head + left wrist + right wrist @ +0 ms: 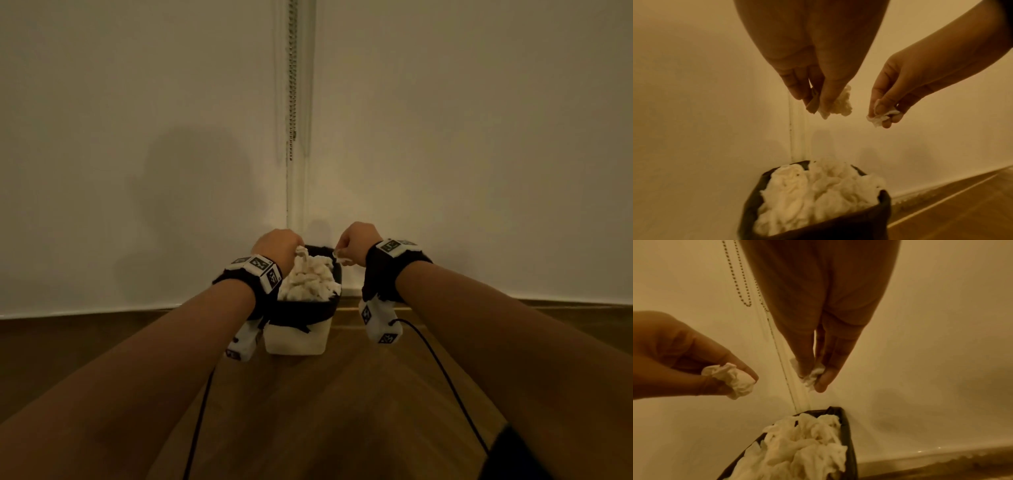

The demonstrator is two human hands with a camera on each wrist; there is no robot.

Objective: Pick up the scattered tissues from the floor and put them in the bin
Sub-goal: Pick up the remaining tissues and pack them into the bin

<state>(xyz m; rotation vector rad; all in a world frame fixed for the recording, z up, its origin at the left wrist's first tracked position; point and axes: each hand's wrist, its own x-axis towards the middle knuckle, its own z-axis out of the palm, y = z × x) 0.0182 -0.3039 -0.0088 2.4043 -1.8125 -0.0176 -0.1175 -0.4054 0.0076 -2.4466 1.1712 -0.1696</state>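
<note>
A white bin with a black liner stands on the floor against the wall, heaped with crumpled white tissues. My left hand hovers over the bin's left rim and pinches a crumpled tissue between fingers and thumb. My right hand hangs over the right rim and pinches a smaller tissue. Both hands are above the pile and clear of it. In the right wrist view the left hand's tissue shows at the left.
The bin sits where two white wall panels meet, below a hanging bead chain. Wooden floor stretches in front of the bin. Black cables run from both wrist cameras back toward me.
</note>
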